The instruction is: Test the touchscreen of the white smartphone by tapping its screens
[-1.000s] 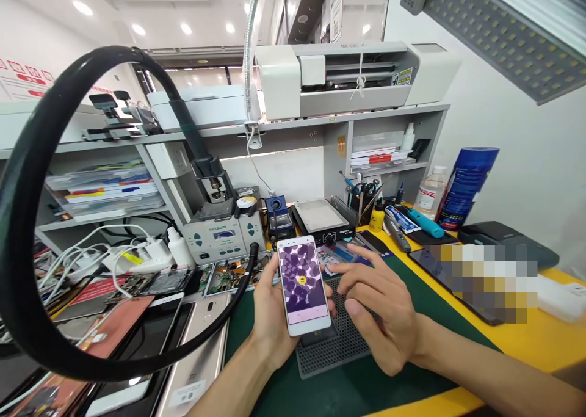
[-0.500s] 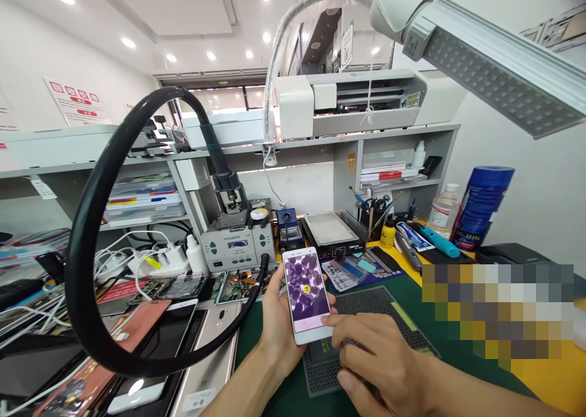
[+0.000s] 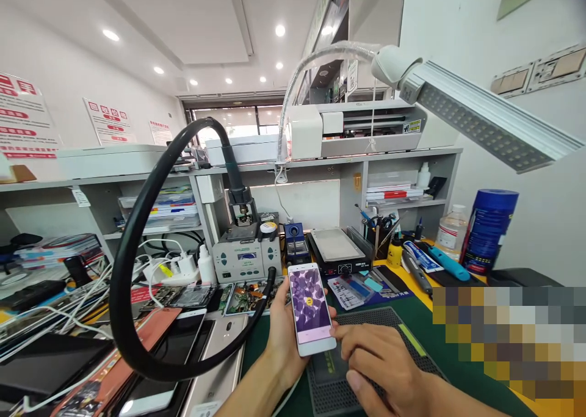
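A white smartphone [image 3: 315,347] lies in my left hand [image 3: 280,331], its fingers wrapped round the back and tips showing at the right edge. The lit screen has a purple picture with a yellow round icon and a pale pink strip at the bottom. My right hand [image 3: 382,356] holds nothing. Its index finger reaches to the phone's lower right corner, while the other fingers are loosely bent and the thumb stands apart. Whether the fingertip touches the glass I cannot tell. Below both hands is a grey perforated mat [image 3: 389,331] on a green work mat [image 3: 419,304].
A thick black hose [image 3: 119,282] loops at the left from a hot-air station [image 3: 247,261]. Several phones, including a gold one [image 3: 220,350], lie beneath it. Behind stand a heating plate [image 3: 339,246] and a soldering stand [image 3: 296,246]. An LED lamp [image 3: 485,115] hangs upper right.
The camera view has tilted up and turned slightly left, so the scene sits lower and further right. My right index finger has shifted from the pink strip to the phone's lower right edge.
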Tool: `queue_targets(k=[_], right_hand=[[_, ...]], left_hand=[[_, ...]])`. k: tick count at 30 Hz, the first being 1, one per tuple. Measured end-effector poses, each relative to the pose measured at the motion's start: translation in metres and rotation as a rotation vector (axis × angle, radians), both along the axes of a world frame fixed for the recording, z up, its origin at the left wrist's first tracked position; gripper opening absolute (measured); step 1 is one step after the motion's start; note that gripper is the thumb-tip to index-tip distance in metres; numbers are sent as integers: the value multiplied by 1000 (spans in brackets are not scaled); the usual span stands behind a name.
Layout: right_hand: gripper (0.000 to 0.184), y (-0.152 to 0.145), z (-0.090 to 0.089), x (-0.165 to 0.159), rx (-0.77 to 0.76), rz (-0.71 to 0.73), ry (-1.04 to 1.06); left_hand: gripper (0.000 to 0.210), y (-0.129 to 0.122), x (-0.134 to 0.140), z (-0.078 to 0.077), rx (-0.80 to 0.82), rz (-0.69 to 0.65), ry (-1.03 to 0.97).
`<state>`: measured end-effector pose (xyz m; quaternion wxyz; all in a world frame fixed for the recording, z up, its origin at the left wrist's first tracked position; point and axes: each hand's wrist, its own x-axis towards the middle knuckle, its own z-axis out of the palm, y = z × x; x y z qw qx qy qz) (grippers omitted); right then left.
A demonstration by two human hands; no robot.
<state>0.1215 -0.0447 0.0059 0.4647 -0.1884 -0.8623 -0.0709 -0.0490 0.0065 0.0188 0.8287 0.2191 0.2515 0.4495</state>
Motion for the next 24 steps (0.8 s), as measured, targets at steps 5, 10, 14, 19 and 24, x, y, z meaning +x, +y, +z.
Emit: queue_targets(k=[5, 10, 14, 19, 24], right_hand=[[15, 0, -1, -1, -11, -6, -10], [15, 2, -1, -2, -7, -1, -55], [15, 6, -6, -2, 7, -16, -59], [19, 15, -20, -4, 45, -2, -6], [24, 23, -28, -3, 82, -3, -27]], left_hand=[[60, 1, 0, -1, -23, -2, 17], [61, 1, 1, -2, -29, 1, 34], [64, 2, 2, -5, -20, -1, 43], [63, 5, 3, -6, -51, 19, 46], [61, 3, 4, -3, -66, 21, 34]])
